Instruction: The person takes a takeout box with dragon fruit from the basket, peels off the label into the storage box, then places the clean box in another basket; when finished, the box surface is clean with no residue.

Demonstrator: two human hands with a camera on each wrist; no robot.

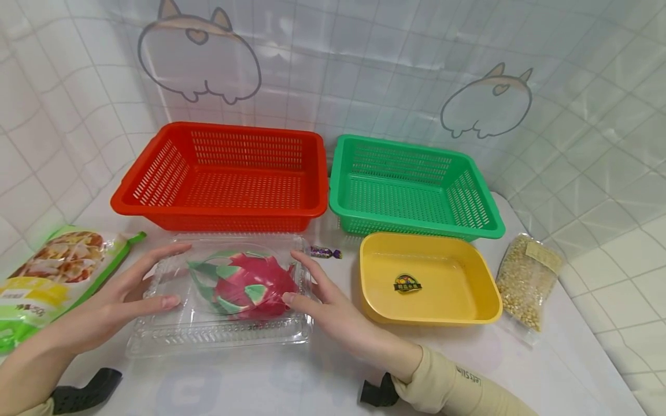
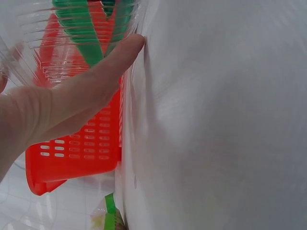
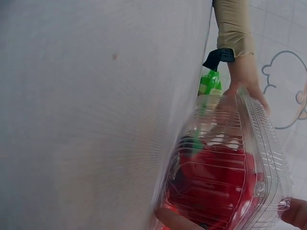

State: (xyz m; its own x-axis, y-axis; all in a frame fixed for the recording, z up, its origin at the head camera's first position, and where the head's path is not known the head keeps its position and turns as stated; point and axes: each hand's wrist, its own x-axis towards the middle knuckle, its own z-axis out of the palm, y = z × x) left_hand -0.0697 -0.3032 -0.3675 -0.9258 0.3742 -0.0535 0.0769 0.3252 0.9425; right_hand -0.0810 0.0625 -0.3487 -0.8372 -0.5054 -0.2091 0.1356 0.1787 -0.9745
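A clear plastic clamshell box (image 1: 166, 271) with a closed lid lies in front of the red basket. Inside it is a pink dragon fruit (image 1: 260, 283) with green leafy scales, also seen through the ribbed wall in the right wrist view. My left hand (image 1: 111, 303) holds the box's left side, thumb on top and fingers along the side. On the opposite side my right hand (image 1: 333, 309) grips the box, its thumb near the lid and a finger low by the table in the right wrist view. Some fingertips are hidden.
Behind the box stands a red basket (image 1: 236, 222), beside a green basket (image 1: 416, 225). A yellow tub (image 1: 442, 289) sits to the right, with a bag of grains (image 1: 525, 283) past it. One purple-wrapped candy (image 1: 325, 252) lies behind my right hand. At the left is a green food bag (image 1: 57, 271).
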